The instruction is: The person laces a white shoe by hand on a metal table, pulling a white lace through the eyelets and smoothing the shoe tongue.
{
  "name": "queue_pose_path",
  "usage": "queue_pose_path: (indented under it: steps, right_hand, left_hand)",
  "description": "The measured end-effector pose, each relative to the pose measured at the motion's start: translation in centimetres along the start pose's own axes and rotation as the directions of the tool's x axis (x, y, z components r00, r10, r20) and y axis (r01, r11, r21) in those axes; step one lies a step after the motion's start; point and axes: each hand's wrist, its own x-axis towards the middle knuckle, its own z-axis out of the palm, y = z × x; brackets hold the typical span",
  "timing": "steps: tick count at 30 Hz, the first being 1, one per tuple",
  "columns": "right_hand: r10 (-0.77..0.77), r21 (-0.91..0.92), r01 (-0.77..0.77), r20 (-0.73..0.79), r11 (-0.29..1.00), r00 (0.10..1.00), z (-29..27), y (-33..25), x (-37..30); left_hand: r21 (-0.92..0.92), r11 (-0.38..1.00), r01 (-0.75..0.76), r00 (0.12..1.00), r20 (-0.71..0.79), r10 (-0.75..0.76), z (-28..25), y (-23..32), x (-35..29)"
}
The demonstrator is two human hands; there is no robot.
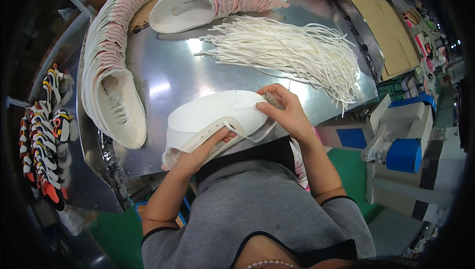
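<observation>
The white shoe upper (213, 118) lay lengthwise between both hands: left hand (198, 152) gripped its heel end, right hand (284, 113) pinched its toe end.

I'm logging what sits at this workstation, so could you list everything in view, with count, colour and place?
shoe upper in hand: one, white, near edge of the table, held by both hands
lace: one, white, threaded at the upper's eyelet strip, end hanging loose
pile of laces: many, white, far right of the table
stacked uppers: two long rows, white and pink, curving along the left and far edges
metal table: one, shiny silver, centre
cardboard sheets: a few, brown, far right
coloured shoe parts: a stack, white, black, orange and yellow, far left
machine: one, white with blue parts, right
left hand: under the upper's eyelet strip, gripping it
right hand: pinching the upper's far end
</observation>
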Motion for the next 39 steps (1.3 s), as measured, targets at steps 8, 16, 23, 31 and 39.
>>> queue_pose_path:
  steps: [8, 16, 23, 31, 39]
  right_hand:
    - [-0.015, 0.006, 0.016, -0.1, 1.0, 0.995, 2.7, 0.3, 0.7]
    - [0.021, 0.159, 0.021, -0.255, 0.987, 0.967, 2.0, 3.0, 2.7]
    - [-0.166, -0.477, 0.088, -0.125, 0.875, 0.978, 4.2, 2.8, -0.3]
    - [-0.225, -0.483, 0.278, 0.167, 0.83, 0.96, 3.3, 2.3, -2.1]
    - [0.071, -0.524, 0.105, 0.305, 0.845, 0.95, -2.6, 3.5, -13.2]
  left_hand:
    - [0.724, 0.682, -0.109, 0.915, -0.194, 0.353, -3.1, -4.0, 2.4]
    - [0.834, 0.492, -0.251, 0.933, 0.074, 0.351, -0.3, 2.0, -2.0]
    - [0.918, 0.271, -0.288, 0.788, 0.066, 0.612, 1.4, 0.7, -0.6]
    - [0.914, 0.26, -0.31, 0.582, -0.033, 0.812, -0.5, 2.2, -0.4]
    - [0.591, 0.643, -0.488, 0.6, -0.308, 0.738, -0.5, 9.1, -0.9]
